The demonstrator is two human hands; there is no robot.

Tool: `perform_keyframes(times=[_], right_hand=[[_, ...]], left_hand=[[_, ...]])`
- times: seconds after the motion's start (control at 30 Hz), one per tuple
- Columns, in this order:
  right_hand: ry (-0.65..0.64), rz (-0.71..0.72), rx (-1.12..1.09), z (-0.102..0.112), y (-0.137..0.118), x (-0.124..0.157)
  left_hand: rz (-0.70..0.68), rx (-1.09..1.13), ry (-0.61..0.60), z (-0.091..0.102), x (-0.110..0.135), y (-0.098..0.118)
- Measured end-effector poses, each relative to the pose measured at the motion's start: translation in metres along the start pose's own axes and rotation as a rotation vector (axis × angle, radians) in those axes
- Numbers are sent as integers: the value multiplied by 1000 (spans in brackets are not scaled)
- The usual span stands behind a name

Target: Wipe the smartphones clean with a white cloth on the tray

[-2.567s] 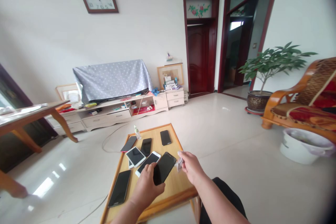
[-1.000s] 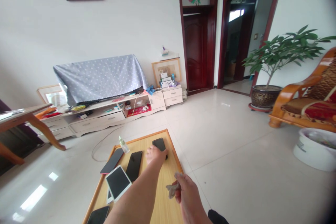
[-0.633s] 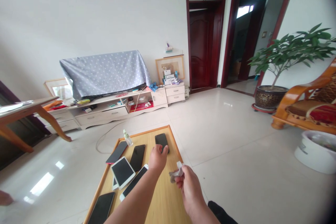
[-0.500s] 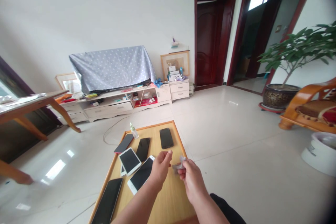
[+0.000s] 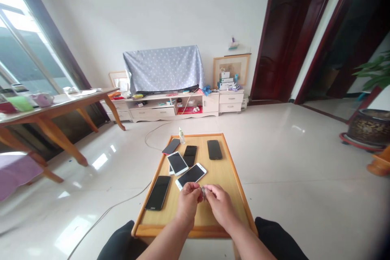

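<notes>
My left hand [image 5: 188, 201] and my right hand [image 5: 219, 203] meet over the near part of a small wooden table [image 5: 225, 178]. Both pinch a small crumpled grey wipe [image 5: 202, 192] between their fingertips. Just beyond them lies a white-framed phone [image 5: 191, 176]. A black phone [image 5: 158, 198] lies at the left, another white phone [image 5: 177, 163] farther back, a black phone [image 5: 189, 155] beside it, and a black phone [image 5: 214, 149] at the far right. A red-edged phone [image 5: 171, 146] and a small spray bottle [image 5: 181, 135] stand at the far edge.
A cable [image 5: 103, 215] runs over the tiled floor left of the table. A long wooden table [image 5: 57, 109] stands at the left, a low white cabinet [image 5: 170, 107] with a cloth-covered television at the far wall. A potted plant [image 5: 368, 126] is at the right.
My left hand set a black phone down at the table's far right, then drew back to my right hand and took hold of the wipe too. The view swung left and down.
</notes>
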State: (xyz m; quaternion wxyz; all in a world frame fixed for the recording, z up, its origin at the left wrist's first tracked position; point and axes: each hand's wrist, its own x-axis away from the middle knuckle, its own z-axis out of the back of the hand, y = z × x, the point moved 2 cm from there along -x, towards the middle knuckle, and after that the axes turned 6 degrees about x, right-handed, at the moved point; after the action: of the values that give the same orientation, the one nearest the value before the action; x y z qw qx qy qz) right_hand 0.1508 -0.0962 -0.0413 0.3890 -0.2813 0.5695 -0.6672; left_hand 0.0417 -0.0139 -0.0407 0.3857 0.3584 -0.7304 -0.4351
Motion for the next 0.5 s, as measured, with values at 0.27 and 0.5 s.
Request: perform_keyframes(times=[0.27, 0.5], right_hand=[[-55, -34, -42, -14, -7, 11], [24, -128, -115, -12, 6, 7]], left_hand=[[-18, -189, -46, 34, 15, 20], [-154, -551, 309, 86, -23, 59]])
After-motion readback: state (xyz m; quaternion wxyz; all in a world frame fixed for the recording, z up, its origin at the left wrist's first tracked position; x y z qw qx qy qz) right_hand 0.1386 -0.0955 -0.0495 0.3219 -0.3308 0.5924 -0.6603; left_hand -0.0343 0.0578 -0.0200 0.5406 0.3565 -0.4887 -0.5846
